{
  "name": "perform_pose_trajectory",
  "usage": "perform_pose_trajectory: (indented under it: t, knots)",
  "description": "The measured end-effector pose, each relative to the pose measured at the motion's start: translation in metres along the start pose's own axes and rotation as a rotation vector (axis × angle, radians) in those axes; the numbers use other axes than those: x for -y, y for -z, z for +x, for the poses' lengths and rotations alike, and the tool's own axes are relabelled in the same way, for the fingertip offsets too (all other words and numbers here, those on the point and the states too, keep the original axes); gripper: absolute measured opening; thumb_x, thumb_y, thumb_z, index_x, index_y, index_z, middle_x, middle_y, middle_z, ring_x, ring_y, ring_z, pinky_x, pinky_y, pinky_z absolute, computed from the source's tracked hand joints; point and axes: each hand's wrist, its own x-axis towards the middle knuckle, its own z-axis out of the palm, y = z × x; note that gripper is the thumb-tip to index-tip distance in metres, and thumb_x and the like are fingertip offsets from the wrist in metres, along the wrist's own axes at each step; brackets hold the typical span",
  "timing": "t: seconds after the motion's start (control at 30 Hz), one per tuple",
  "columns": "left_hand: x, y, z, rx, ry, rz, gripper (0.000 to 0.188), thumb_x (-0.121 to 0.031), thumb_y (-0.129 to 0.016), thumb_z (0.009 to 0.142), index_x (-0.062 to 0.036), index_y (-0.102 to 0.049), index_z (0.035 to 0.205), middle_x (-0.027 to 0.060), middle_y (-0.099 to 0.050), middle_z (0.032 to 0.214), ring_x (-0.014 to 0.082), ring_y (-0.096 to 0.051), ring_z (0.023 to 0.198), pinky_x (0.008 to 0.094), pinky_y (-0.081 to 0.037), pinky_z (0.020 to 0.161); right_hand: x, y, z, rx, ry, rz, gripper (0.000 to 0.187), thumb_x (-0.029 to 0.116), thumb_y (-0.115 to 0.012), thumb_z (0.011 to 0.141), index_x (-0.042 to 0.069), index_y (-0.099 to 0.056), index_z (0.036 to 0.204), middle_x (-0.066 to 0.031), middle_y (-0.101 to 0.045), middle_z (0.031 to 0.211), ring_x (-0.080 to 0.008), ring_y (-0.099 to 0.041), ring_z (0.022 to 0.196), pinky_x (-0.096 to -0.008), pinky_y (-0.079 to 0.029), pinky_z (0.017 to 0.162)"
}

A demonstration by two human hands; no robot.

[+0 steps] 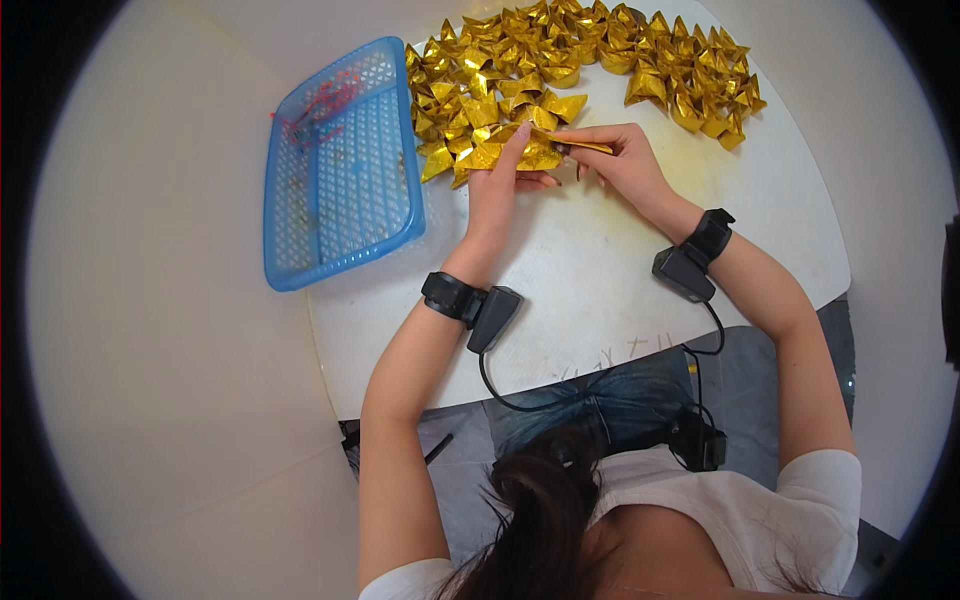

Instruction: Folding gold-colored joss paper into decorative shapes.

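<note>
Between my two hands is a folded gold foil paper piece (543,155), held above the white table. My left hand (500,180) grips its left part, thumb on top and the other fingers underneath. At its right end, my right hand (625,160) pinches a narrow pointed tip between thumb and fingers. Just beyond my hands, many finished-looking gold paper ingots (480,75) with pointed ends crowd together, several of them close to my left hand.
To the left of the ingots stands a blue plastic basket (405,215) with some small red bits at its far end. The white table (560,290) has a curved edge on the right. Black wrist straps with cabled boxes (495,318) sit on both forearms.
</note>
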Motion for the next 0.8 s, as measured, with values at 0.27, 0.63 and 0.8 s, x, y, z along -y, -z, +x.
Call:
perform_pose_trajectory:
  t: [0.27, 0.63, 0.8]
  knots:
    - [-0.0005, -0.0006, -0.0001, 0.008, -0.035, 0.009, 0.039, -0.037, -0.055, 0.088, -0.0014, -0.060, 0.104, 0.0098, -0.066, 0.086, 0.0159, -0.063, 0.061, 0.0257, -0.053, 0.060, -0.0023, 0.0014, 0.0006, 0.008, -0.005, -0.012, 0.024, 0.008, -0.061, 0.084, 0.011, -0.068, 0.107, -0.0006, -0.066, 0.082, -0.0033, -0.054, 0.061, -0.0177, -0.043, 0.048]
    - [-0.0018, 0.0000, -0.0002, 0.006, -0.028, 0.009, 0.041, -0.040, -0.052, 0.089, -0.0024, -0.060, 0.105, 0.0091, -0.066, 0.088, 0.0153, -0.063, 0.061, 0.0251, -0.053, 0.059, -0.0005, 0.0010, 0.0002, 0.031, -0.013, -0.013, 0.024, 0.008, -0.062, 0.084, 0.010, -0.069, 0.106, -0.0017, -0.067, 0.084, -0.0037, -0.054, 0.063, -0.0178, -0.043, 0.049]
    - [0.0005, 0.0002, 0.0003, -0.016, -0.042, 0.052, 0.038, -0.035, -0.054, 0.089, -0.0007, -0.061, 0.105, 0.0091, -0.066, 0.088, 0.0157, -0.062, 0.060, 0.0251, -0.053, 0.059, -0.0004, -0.0002, 0.0000, 0.026, -0.011, 0.017, 0.024, 0.007, -0.062, 0.083, 0.009, -0.068, 0.106, -0.0026, -0.067, 0.085, -0.0041, -0.054, 0.062, -0.0181, -0.044, 0.050]
